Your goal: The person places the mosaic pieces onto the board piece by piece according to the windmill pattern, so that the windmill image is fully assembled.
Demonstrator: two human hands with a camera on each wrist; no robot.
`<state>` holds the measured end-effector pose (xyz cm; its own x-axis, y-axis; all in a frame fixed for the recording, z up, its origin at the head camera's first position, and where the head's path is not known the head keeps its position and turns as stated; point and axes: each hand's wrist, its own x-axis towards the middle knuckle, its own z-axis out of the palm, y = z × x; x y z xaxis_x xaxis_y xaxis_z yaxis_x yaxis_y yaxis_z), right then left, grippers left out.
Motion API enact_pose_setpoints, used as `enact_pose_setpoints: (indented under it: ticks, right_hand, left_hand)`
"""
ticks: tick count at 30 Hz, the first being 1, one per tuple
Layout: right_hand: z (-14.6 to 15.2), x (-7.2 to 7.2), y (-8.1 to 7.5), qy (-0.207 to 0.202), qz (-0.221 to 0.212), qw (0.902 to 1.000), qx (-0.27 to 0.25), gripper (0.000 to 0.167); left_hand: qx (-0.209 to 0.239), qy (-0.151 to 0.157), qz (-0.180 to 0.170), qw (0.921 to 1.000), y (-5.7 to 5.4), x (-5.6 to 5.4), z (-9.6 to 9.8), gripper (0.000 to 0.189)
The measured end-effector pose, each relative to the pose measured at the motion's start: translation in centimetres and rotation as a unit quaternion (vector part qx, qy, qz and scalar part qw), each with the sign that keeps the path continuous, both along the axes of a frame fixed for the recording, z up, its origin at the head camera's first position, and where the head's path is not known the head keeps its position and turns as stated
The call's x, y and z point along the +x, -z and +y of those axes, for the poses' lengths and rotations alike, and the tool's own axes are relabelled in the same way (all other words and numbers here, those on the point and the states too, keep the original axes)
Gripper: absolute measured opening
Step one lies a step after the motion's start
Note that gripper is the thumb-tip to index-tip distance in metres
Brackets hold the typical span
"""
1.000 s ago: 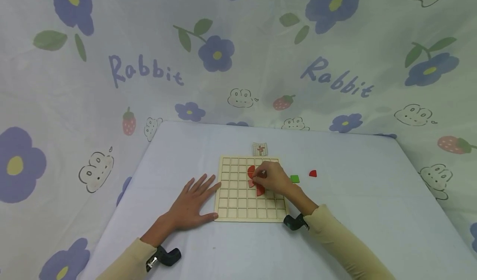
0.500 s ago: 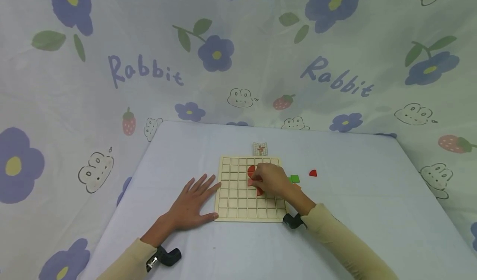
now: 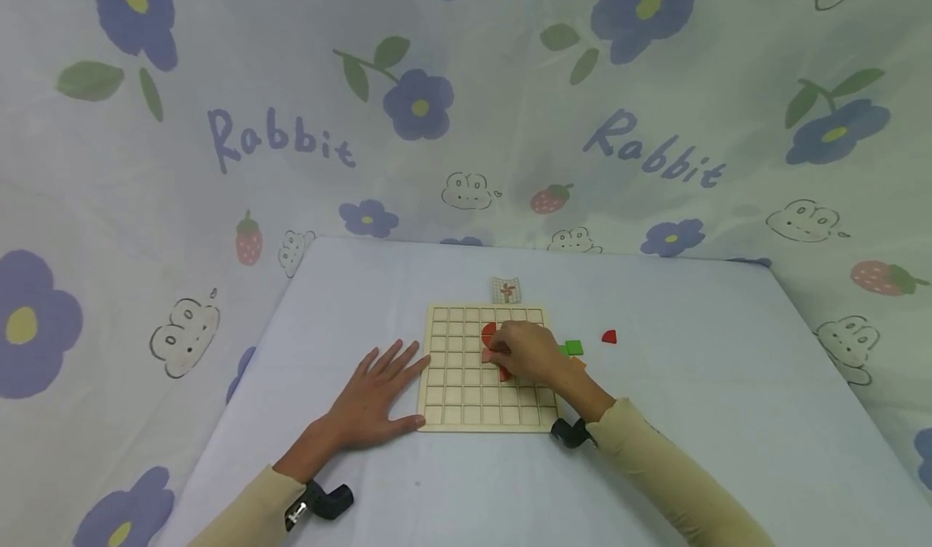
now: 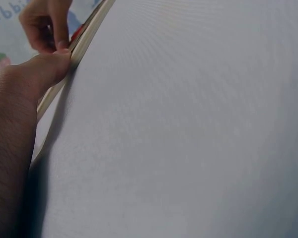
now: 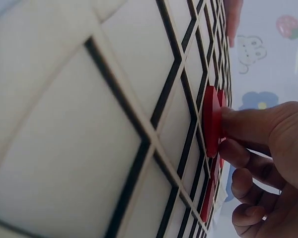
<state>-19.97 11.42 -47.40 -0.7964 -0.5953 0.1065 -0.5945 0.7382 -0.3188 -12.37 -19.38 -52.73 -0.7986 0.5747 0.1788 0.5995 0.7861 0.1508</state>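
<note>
Flowery cloth with rabbits on it hangs behind the white table. At the left, my left hand is spread out flat, just like a second ago. It holds nothing, but its thumb touches the edge of the wooden board. That board has lots of little squares. Near its middle are red pieces, flat and shiny, some with round edges. Behind the board is a small picture card. My right hand is over the board and hides some squares. Its fingers are bent, with thumb and first finger pinching a red piece down on the board. A second ago I couldn't see the orange piece, but now it peeks out by my right wrist. A green square is just behind it. Farthest right is a red wedge.
</note>
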Motion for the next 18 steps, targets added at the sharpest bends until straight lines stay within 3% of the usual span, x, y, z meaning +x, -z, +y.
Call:
enact_pose_setpoints:
  ticks: [7, 14, 18]
  right_hand:
    - [0.9, 0.5, 0.3, 0.034, -0.017, 0.9989, -0.026, 0.017]
    - [2.5, 0.3, 0.1, 0.086, -0.03, 0.9954, -0.03, 0.013]
    - [3.8, 0.5, 0.1, 0.119, -0.011, 0.9918, -0.046, 0.01]
  left_hand:
    - [0.001, 0.004, 0.001, 1.0, -0.2, 0.1, 0.0, 0.089]
    - [0.005, 0.004, 0.002, 1.0, -0.5, 0.2, 0.1, 0.089]
    - [0.005, 0.004, 0.004, 1.0, -0.4, 0.1, 0.0, 0.089]
